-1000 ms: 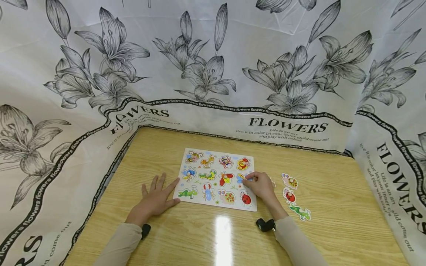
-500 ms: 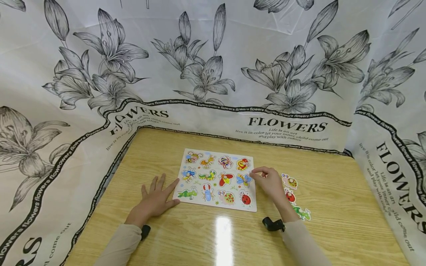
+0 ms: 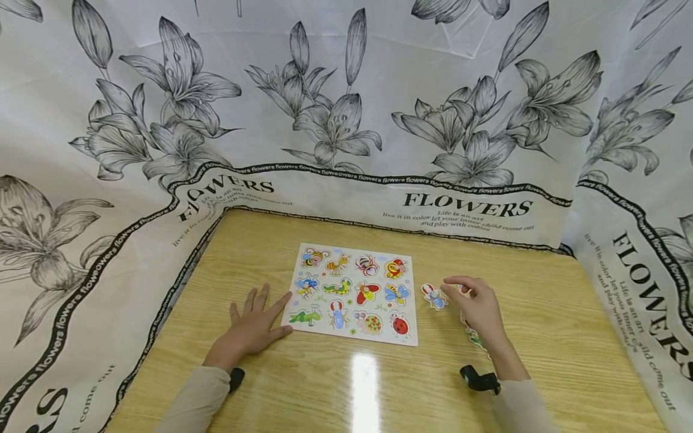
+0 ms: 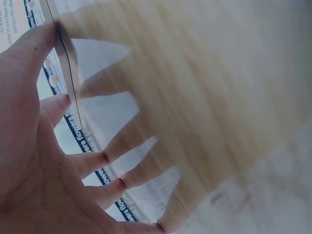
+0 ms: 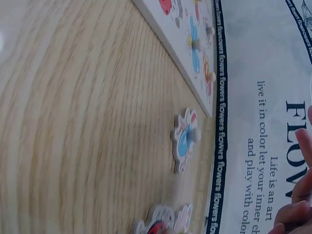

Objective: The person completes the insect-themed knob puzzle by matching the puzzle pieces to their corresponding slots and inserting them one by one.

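A white knobbed peg puzzle board [image 3: 319, 328] with several colourful insect pictures lies on the table. My left hand [image 3: 251, 325] rests flat at its left edge, fingers spread, with fingertips touching the rim; the left wrist view shows the thumb and fingers beside the board's edge. To the right of the board, a stag beetle puzzle piece [image 3: 434, 297] lies on the wood, its knob upward. My right hand [image 3: 479, 313] hovers just right of this piece, fingers loosely bent and holding nothing. Beneath it, a green insect piece [image 3: 475, 338] and a ladybug piece [image 5: 156, 226] are partly hidden.
The wooden table [image 3: 303, 385] extends around the board, with a bright light reflection in front. Cloth printed with lilies [image 3: 335, 132] hangs along the back and sides. A black wrist camera [image 3: 479, 380] sits on the right wrist.
My right hand has drawn back rightward from the blue-winged insect at the board's right side to above the loose pieces, uncovering the stag beetle piece. My left hand has stayed put.
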